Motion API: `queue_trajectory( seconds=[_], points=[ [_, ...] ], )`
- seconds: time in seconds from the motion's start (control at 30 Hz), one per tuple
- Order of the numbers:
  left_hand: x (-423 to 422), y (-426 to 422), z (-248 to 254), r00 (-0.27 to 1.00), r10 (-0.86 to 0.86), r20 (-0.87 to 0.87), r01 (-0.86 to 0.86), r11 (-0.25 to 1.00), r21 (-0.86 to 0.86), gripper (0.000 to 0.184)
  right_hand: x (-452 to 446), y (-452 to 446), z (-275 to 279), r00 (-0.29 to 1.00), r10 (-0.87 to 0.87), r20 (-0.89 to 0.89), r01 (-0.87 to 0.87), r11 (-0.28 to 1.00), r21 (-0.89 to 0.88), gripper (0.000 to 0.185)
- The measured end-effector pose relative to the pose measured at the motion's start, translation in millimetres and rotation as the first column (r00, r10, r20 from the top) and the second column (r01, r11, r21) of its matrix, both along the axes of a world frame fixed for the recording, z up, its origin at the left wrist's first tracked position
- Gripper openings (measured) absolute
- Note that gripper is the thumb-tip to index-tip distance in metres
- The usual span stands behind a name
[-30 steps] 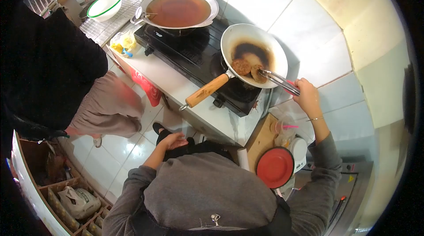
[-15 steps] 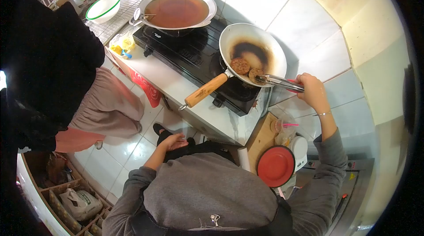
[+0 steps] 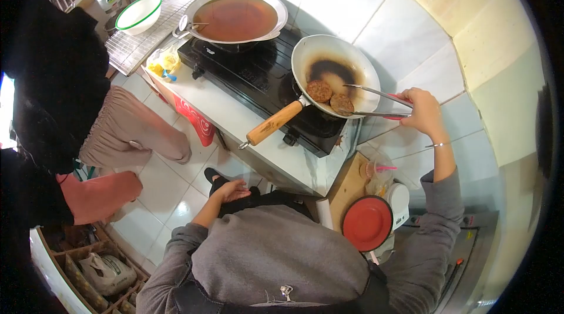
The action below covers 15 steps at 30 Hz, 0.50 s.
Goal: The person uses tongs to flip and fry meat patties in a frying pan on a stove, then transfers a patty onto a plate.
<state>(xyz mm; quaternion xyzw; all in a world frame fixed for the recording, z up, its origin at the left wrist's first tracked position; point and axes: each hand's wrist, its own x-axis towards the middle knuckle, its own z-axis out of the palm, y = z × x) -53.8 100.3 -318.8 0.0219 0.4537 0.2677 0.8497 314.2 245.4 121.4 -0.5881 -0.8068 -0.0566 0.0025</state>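
My right hand (image 3: 424,113) is closed on a pair of metal tongs (image 3: 376,115) with red grips. The tong arms are spread, their tips over the white pan (image 3: 367,73). Two round browned patties (image 3: 319,91) lie side by side in the pan, and the lower tip is beside the right-hand patty (image 3: 341,104). The pan has a wooden handle (image 3: 275,122) and stands on the black stove (image 3: 235,73). My left hand (image 3: 233,190) hangs low in front of my body, fingers loosely apart, holding nothing.
A wide pan of reddish-brown liquid (image 3: 238,17) is on the other burner. A green-rimmed bowl (image 3: 139,14) rests on a wire rack (image 3: 130,49). Below right are a red pan (image 3: 368,223) and a white scale (image 3: 399,198). People in dark tops stand at the left.
The tongs, earlier closed together at the right-hand patty, have opened wide. My right hand has shifted slightly right. At the left, the people have moved, and more pink clothing shows.
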Motion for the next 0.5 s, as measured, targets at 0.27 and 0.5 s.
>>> queue_trajectory(
  seconds=[0.27,0.5],
  points=[
    [1.1,0.1,-18.7,0.999,0.002,0.032,-0.001,1.000,-0.030,0.048,-36.6,23.1,-3.2,0.943,0.032,0.332,0.000,0.995,-0.095,0.032],
    [-3.2,-2.3,-28.4,0.999,0.029,0.038,-0.028,0.999,-0.032,0.045,-50.5,-3.3,-43.1,0.964,-0.031,0.266,-0.024,0.979,0.202,0.006]
  ],
)
